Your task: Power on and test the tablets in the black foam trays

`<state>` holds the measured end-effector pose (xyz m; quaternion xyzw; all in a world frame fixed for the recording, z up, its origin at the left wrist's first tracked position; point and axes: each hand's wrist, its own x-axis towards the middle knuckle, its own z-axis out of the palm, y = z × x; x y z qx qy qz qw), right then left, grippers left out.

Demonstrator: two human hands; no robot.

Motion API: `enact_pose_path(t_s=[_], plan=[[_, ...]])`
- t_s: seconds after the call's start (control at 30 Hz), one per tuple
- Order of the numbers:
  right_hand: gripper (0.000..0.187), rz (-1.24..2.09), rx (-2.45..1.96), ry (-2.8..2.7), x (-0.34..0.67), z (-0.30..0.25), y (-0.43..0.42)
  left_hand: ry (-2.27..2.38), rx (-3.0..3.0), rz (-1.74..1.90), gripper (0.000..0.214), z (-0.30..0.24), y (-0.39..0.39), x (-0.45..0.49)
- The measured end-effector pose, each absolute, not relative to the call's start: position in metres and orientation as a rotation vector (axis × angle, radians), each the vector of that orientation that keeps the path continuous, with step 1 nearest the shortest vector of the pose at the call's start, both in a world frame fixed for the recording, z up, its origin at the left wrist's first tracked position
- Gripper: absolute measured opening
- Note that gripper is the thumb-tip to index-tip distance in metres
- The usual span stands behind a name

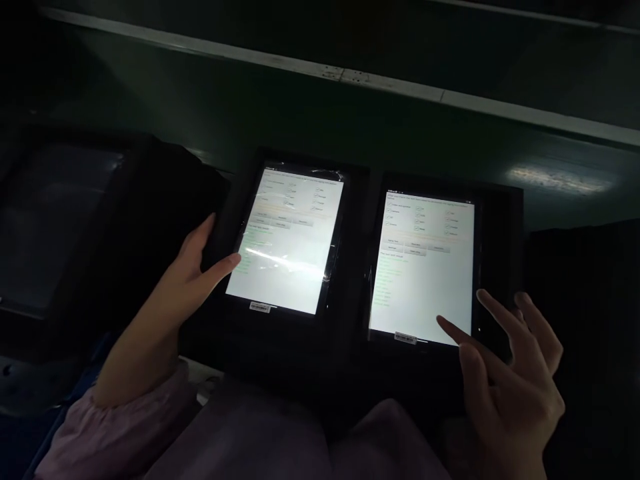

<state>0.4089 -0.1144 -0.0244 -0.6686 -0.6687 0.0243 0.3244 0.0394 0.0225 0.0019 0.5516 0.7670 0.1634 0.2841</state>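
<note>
My left hand [183, 283] grips the left tablet [290, 240] by its left edge. My thumb reaches across the dark frame, its tip at the lower-left margin of the lit screen, and my fingers curl over the black case on the outer side, so the edge is pinched between them. The tablet lies just to the right of that hand, tilted up towards me, with a glare streak across the middle of its screen. A small white label [260, 307] sits under the bottom edge of the screen.

The right tablet [425, 267] stands just beside the first in its own black case, showing the same pale form page, with another label [405, 338] under the glass. My right hand [505, 380] is at its lower-right corner, the fingers spread loosely apart and holding nothing. The index finger stretches over the bottom right of the screen, and I cannot tell whether its tip touches the glass. The other fingers fan out over the dark frame to the right.

My pink sleeve [100, 427] shows at the lower left. A dark, unlit screen [50, 220] lies further left on the surface, and a pale rail [300, 67] runs across behind.
</note>
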Motion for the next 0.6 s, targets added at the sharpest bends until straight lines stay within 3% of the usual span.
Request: enact_pose_path(t_s=[0.6], plan=[[0.021, 0.211, -1.549, -2.054, 0.376, -0.022, -0.1, 1.787, 1.265, 0.246, 0.116, 0.02, 0.008, 0.023]])
